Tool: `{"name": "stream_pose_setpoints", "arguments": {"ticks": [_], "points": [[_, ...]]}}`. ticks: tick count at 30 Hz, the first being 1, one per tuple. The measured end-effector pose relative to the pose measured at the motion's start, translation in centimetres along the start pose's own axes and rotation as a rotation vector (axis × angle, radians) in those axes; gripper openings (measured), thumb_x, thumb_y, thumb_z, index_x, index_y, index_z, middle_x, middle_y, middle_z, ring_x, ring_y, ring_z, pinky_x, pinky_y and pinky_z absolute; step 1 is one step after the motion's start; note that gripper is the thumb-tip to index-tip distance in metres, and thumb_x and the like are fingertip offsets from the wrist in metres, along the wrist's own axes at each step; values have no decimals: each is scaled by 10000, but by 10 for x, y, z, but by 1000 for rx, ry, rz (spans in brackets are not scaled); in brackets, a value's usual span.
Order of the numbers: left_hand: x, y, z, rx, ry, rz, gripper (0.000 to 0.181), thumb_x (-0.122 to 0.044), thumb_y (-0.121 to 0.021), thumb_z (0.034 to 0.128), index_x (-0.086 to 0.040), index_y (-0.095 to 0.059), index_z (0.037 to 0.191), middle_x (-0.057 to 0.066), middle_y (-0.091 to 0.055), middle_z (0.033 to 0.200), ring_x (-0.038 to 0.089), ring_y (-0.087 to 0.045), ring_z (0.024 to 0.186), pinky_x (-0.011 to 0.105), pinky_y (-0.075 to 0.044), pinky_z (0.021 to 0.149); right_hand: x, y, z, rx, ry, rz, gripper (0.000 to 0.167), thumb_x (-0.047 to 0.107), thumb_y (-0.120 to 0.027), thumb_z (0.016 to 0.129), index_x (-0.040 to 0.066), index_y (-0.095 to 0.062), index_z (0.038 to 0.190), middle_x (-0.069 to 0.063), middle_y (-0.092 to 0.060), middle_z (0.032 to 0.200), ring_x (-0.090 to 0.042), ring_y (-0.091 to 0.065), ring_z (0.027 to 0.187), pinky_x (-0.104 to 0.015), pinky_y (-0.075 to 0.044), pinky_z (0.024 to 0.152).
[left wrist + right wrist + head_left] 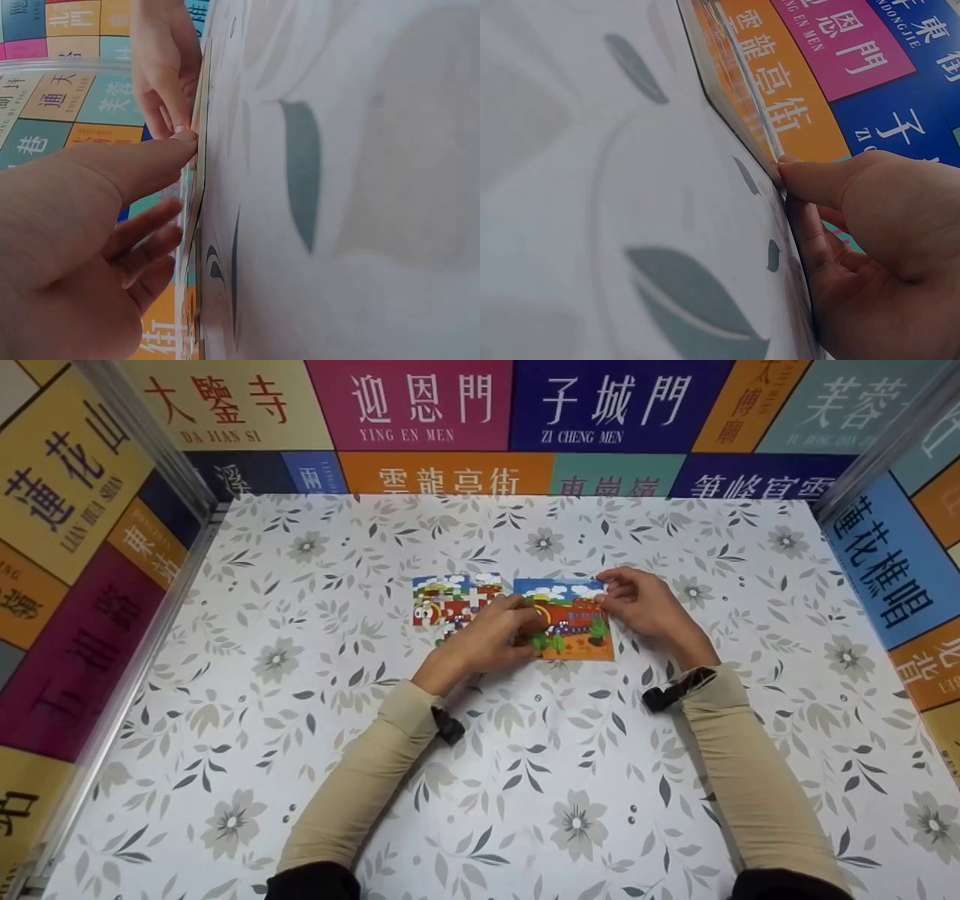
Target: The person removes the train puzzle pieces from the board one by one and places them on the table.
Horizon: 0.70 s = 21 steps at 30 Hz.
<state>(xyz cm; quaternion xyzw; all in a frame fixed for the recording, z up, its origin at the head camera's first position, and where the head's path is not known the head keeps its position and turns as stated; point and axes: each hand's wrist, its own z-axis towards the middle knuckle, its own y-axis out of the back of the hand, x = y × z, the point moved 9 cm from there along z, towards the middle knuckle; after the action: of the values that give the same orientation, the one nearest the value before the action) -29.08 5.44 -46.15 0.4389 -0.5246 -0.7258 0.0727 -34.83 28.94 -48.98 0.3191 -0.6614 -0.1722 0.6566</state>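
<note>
Two small colourful picture boards lie side by side on the table in the head view. On the left one, a jigsaw puzzle (433, 586), the pieces look jumbled; my left hand (491, 636) covers part of it. The train picture board (574, 649) on the right shows a red train, blue sky and orange ground. My left hand reaches over its left side, its thumb touching the edge in the left wrist view, the other fingers loosely bent. At its upper right corner, my right hand (643, 601) pinches the edge between thumb and forefinger.
A white tablecloth (540, 750) with grey leaves and flowers covers the table. Upright panels (420, 405) with coloured blocks of lettering stand along the back and both sides. Dark wrist straps (448, 726) sit at both beige sleeves.
</note>
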Motion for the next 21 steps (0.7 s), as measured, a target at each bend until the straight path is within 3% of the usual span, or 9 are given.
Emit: {"name": "stream_pose_setpoints", "arguments": {"ticks": [7, 17, 21], "points": [[2, -2, 1, 13, 16, -2, 438, -263, -791, 999, -116, -711, 1404, 82, -643, 1435, 270, -549, 1355, 428, -427, 1191, 3, 0, -1, -4, 14, -1, 438, 242, -708, 1069, 96, -634, 1476, -201, -670, 1304, -355, -689, 1219, -476, -534, 1101], [1, -1, 2, 0, 53, -34, 596, -215, -807, 982, -138, -602, 1536, 109, -579, 1419, 273, -496, 1324, 441, -452, 1119, 1, -1, -1, 11, -2, 25, 453, 217, -712, 1062, 106, -621, 1491, -195, -667, 1311, -335, -678, 1229, -487, -525, 1132], [-1, 0, 2, -14, 40, -50, 523, -204, -816, 980, -130, -667, 1475, 105, -561, 1419, 275, -472, 1327, 444, -434, 1108, 0, -1, 0, 11, -4, 19, 459, 220, -713, 1060, 109, -617, 1495, -184, -670, 1314, -330, -678, 1233, -489, -527, 1131]]}}
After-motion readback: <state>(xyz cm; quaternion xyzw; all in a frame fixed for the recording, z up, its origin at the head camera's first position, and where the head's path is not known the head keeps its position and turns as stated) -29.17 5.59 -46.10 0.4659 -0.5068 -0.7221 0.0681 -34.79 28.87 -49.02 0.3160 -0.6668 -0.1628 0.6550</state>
